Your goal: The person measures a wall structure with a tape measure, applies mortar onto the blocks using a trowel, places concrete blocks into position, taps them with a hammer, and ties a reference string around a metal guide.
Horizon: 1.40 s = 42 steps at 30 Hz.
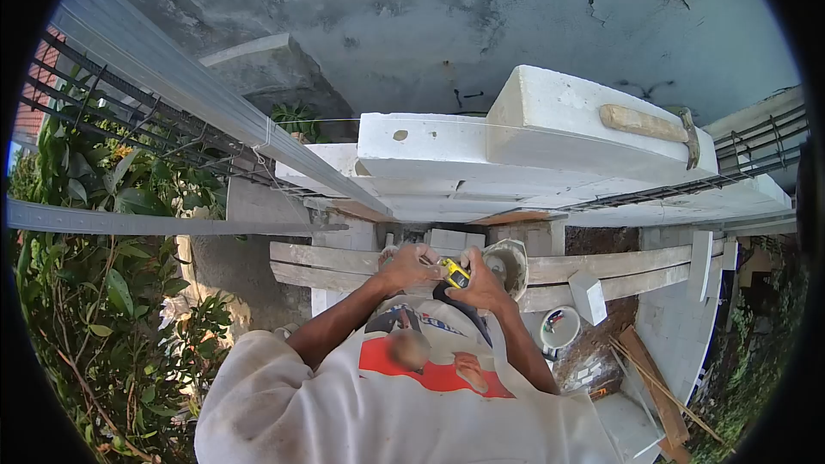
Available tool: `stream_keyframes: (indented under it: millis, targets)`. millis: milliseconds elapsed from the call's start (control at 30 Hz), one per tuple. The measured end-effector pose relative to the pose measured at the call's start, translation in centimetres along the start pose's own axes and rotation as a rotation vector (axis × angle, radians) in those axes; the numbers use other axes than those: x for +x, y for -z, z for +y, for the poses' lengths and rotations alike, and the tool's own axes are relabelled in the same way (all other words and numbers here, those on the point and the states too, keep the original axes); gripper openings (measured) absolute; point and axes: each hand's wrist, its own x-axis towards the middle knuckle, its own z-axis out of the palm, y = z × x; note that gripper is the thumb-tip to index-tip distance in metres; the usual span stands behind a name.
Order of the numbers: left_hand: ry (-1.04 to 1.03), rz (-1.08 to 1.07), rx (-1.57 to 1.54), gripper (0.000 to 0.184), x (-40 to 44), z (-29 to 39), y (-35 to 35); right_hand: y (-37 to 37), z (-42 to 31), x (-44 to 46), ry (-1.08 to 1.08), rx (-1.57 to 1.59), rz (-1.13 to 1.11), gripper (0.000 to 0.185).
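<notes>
A yellow and black tape measure (455,274) sits in my right hand (483,283), whose fingers are wrapped round it in front of my chest. My left hand (414,265) is close against its left side with fingers bent together; what they pinch is too small to make out. Just beyond my hands rises a wall of white blocks (421,139). One larger block (593,133) stands higher on its right part, and a hammer (636,120) with a wooden handle lies on top of that block. Beside my right hand is a bucket (516,268) with a pale, crusted rim.
Wooden planks (614,268) run across below the wall. A white bucket (560,332) with small tools stands lower right, near a loose white block (588,296). A metal post (206,94) slants at left, with a string (412,120) along the wall. Rebar (670,191) juts at right.
</notes>
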Motion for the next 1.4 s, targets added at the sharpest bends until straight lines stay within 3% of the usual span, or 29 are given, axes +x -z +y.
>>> stream_keyframes:
  millis: [67, 100, 133, 233, 300, 467, 600, 667, 700, 767, 833, 900, 1133, 1200, 1400]
  targets:
    - [-0.131, 0.069, -0.204, 0.028, 3.4, 1.8, -3.2, 5.1, -1.2, -1.4, -0.008, -0.148, 0.045, 0.091]
    - [-0.116, 0.119, -0.132, 0.028, -1.4, -0.7, 6.0, -1.8, -6.9, 2.6, 0.062, -0.093, 0.045, 0.091]
    - [-0.125, 0.145, -0.275, 0.025, -4.1, -1.0, 8.7, -3.5, -9.0, 2.5, 0.153, -0.144, 0.089, 0.089]
    - [-0.388, 0.172, -0.604, 0.021, -2.8, 3.7, 10.1, 3.2, -9.2, -0.9, 0.266, -0.542, 0.257, 0.085]
    - [-0.459, 0.221, -0.774, 0.016, -3.3, 5.8, 13.6, 7.3, -8.1, -3.0, 0.173, -0.712, 0.303, 0.079]
    - [-0.667, 0.398, -1.223, 0.014, -1.7, 8.2, 20.1, 19.4, -1.2, -9.5, 0.198, -0.769, 0.570, 0.068]
    - [-0.682, 0.471, -1.262, 0.017, -0.1, 9.8, 18.5, 21.4, -1.8, -11.4, 0.228, -0.981, 0.751, 0.068]
    - [-0.639, 0.726, -1.155, 0.021, 0.5, 10.7, 16.8, 20.8, -2.9, -10.1, 0.246, -1.083, 0.787, 0.070]
    - [-0.639, 0.720, -1.145, 0.021, 1.0, 10.4, 16.9, 19.9, -3.7, -9.1, 0.240, -1.074, 0.795, 0.070]
    - [-0.704, 0.996, -0.914, 0.022, 2.3, 9.2, 17.1, 18.0, -5.9, -7.0, 0.289, -1.055, 0.775, 0.069]
    - [-0.757, 1.081, -0.905, 0.021, 2.2, 9.1, 17.0, 16.2, -7.3, -5.0, 0.323, -1.080, 0.790, 0.066]
    - [-0.420, 1.151, -0.778, 0.021, 1.5, 8.6, 17.6, 14.8, -8.2, -2.6, 0.363, -1.105, 0.803, 0.063]
    - [-0.433, 1.110, -0.879, 0.024, 3.7, 4.5, 17.9, 10.3, -10.0, 3.5, 0.448, -1.159, 0.844, 0.053]
    - [-0.455, 0.962, -0.984, 0.022, 3.5, 4.0, 17.8, 9.6, -10.2, 4.1, 0.467, -1.160, 0.861, 0.053]
    - [-0.457, 0.997, -1.033, 0.019, 2.5, 4.6, 17.0, 8.3, -10.8, 4.7, 0.453, -1.168, 0.852, 0.054]
